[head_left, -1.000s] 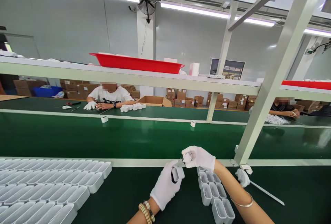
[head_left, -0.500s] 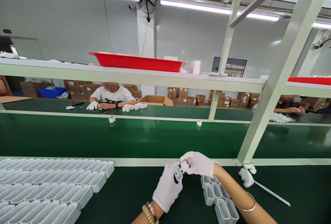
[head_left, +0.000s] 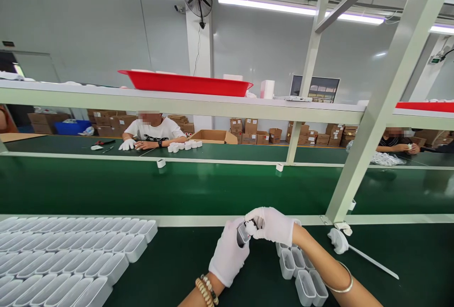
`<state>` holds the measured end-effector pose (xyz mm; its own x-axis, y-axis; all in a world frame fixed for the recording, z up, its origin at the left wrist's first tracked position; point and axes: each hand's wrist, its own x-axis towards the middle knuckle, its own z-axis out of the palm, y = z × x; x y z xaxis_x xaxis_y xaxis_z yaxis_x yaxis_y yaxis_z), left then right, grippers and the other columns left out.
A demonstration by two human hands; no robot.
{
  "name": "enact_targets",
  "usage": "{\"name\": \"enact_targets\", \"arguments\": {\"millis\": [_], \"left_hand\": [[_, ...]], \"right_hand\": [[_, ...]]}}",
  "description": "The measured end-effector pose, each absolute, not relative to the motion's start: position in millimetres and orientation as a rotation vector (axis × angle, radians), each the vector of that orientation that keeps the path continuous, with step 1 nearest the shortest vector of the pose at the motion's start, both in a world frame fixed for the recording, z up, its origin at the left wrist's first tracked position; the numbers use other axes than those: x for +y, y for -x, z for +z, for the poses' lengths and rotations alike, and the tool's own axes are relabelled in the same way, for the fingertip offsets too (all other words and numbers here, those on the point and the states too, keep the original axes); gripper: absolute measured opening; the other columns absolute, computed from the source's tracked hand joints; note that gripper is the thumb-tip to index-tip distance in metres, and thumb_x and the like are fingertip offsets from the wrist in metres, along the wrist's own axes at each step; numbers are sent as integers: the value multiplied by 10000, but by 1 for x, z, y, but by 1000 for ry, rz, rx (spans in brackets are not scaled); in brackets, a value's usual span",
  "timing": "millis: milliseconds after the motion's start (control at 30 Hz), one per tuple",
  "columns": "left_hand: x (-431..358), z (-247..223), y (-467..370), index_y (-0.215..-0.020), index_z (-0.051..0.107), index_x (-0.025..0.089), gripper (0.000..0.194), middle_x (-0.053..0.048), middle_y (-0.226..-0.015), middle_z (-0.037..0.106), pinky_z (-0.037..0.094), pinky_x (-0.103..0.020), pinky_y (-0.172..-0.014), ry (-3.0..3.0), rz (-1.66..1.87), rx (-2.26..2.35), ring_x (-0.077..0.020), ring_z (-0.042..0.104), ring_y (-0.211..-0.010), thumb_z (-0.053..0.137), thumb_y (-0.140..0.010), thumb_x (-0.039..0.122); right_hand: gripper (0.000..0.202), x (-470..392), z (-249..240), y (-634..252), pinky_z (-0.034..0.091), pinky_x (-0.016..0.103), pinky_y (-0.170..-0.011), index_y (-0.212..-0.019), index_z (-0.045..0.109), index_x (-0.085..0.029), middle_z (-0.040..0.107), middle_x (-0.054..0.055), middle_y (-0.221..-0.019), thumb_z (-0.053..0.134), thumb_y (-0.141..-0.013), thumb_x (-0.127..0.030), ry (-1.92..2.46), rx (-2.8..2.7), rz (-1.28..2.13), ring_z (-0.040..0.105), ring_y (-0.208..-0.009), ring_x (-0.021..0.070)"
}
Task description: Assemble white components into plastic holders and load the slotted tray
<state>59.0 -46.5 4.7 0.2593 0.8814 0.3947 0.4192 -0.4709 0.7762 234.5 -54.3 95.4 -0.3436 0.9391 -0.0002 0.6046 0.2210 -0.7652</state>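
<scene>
My left hand, in a white glove, is wrapped round a small grey-white plastic container held above the dark green table. Beside its upper end, my right hand, also gloved, pinches a small white piece with dark parts, which touches or nearly touches the container. Fine details of that piece are too small to tell. Open white containers stand in a group under my right forearm. Rows of similar long white containers cover the left of the table.
A green conveyor belt runs across, carrying small white parts. A slanted metal post rises at the right, near a white stick with cloth. A red tray rests on the shelf. Two people sit opposite.
The container has tilted and my right hand has shifted slightly left, closer to it. White parts on the belt have moved right, and another shows beside the post.
</scene>
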Motion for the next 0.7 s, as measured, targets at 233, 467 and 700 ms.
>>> {"name": "enact_targets", "arguments": {"millis": [233, 467, 700], "left_hand": [[-48, 7, -58, -1231, 593, 174, 402, -135, -1124, 627, 550, -482, -918, -2002, 1129, 1193, -287, 701, -971, 550, -832, 183], [-49, 9, -57, -1254, 583, 176, 448, -132, -1138, 628, 547, -473, -922, -2003, 1110, 1201, -297, 702, -999, 573, -810, 126], [-49, 10, -57, -1258, 577, 200, 466, -115, -1156, 625, 536, -439, -946, -2003, 1077, 1210, -276, 697, -1023, 589, -807, 83]], "right_hand": [[353, -59, 100, -230, 460, 332, -647, -976, 726, -237, 622, -1, -739, 648, -650, -127, 1426, -2046, 951, 492, -644, 164], [188, -62, 106, -225, 405, 317, -624, -696, 645, -242, 555, -15, -677, 601, -646, -66, 1408, -2119, 906, 463, -634, 155], [223, -63, 106, -225, 346, 314, -601, -801, 634, -253, 530, -26, -665, 593, -670, -77, 1477, -2152, 850, 408, -609, 146]]}}
